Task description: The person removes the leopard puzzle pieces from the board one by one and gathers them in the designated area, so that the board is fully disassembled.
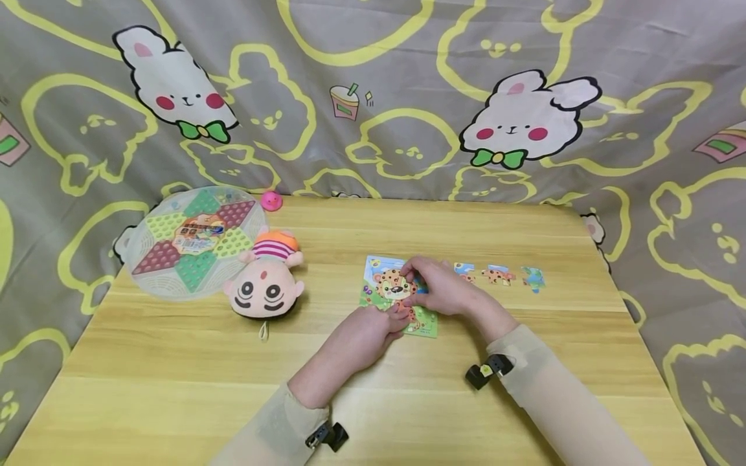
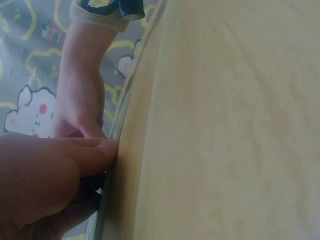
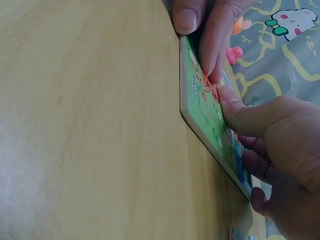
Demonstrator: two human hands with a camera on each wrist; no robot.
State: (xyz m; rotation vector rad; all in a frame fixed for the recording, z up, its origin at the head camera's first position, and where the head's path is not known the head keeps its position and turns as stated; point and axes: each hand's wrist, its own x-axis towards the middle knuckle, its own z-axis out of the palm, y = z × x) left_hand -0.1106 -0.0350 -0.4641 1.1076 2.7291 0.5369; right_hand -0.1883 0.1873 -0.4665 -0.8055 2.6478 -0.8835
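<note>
A leopard jigsaw puzzle board [image 1: 428, 326] lies flat on the table in the head view, its picture partly covered by both hands. My left hand [image 1: 370, 333] rests at its near side. In the right wrist view, the left thumb [image 3: 186, 21] is at the board's near edge and other fingers touch the picture. My right hand [image 1: 445, 285] reaches over the board's right part. Its thumb [image 3: 231, 97] presses on the picture close to the left fingertips, while its other fingers bend over the far right side.
Loose puzzle pieces lie right of the board: one with sky [image 1: 465, 268], a spotted one [image 1: 498, 275] and a blue-green one [image 1: 533, 278]. Leftward are a plush doll [image 1: 265, 285], a Chinese checkers board [image 1: 198, 243] and a pink toy [image 1: 271, 200]. A patterned curtain [image 1: 408, 97] borders the table.
</note>
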